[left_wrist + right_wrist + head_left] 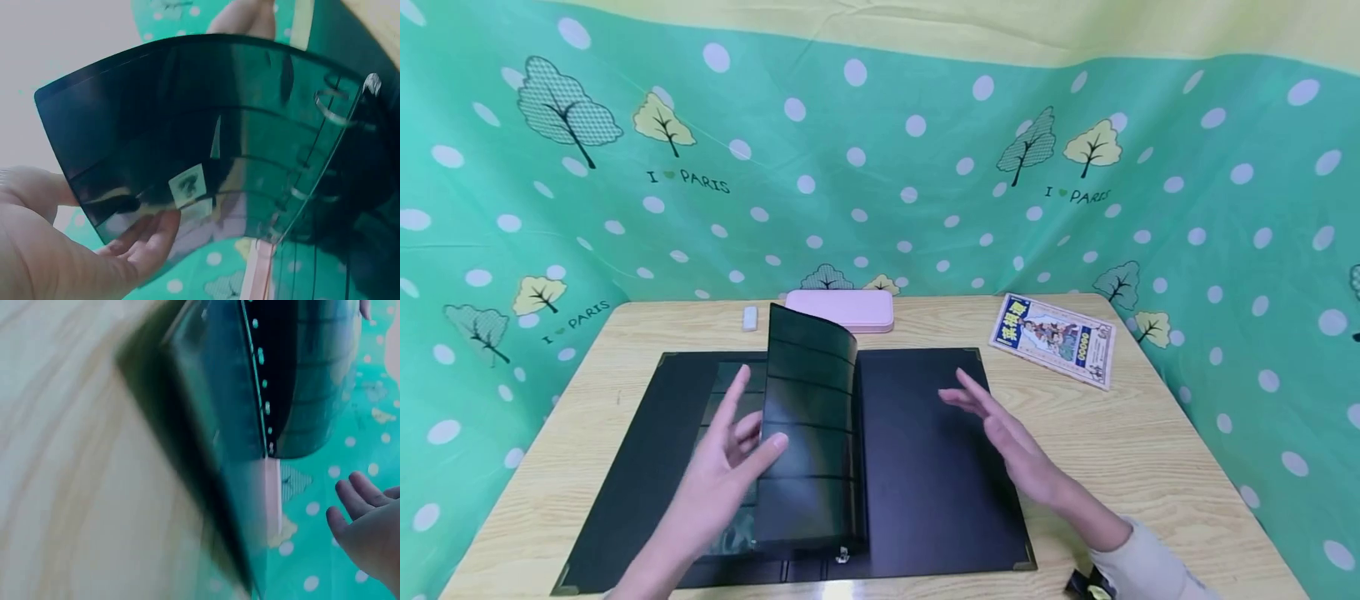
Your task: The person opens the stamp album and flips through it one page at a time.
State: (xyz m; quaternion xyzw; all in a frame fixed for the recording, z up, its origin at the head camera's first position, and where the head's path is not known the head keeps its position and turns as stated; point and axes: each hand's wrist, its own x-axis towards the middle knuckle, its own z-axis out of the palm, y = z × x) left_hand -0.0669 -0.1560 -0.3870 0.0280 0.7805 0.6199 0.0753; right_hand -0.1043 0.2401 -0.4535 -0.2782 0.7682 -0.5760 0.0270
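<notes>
A black ring-bound stamp album (925,467) lies spread open on the table. My left hand (715,467) pinches its dark pocket pages (811,433) by their outer edge, thumb on one face and fingers on the other, so they stand up and bow from the rings. Through a page in the left wrist view shows a small stamp (188,186). Metal rings (331,112) run along the spine. Over the outer part of the bare right cover hovers my right hand (1011,433), fingers extended, holding nothing.
Behind the album lie a pink case (842,310) and a small white eraser-like block (750,318). A colourful booklet (1056,340) rests at the back right of the wooden table (1150,475). Green dotted cloth (880,183) hangs around the back and sides.
</notes>
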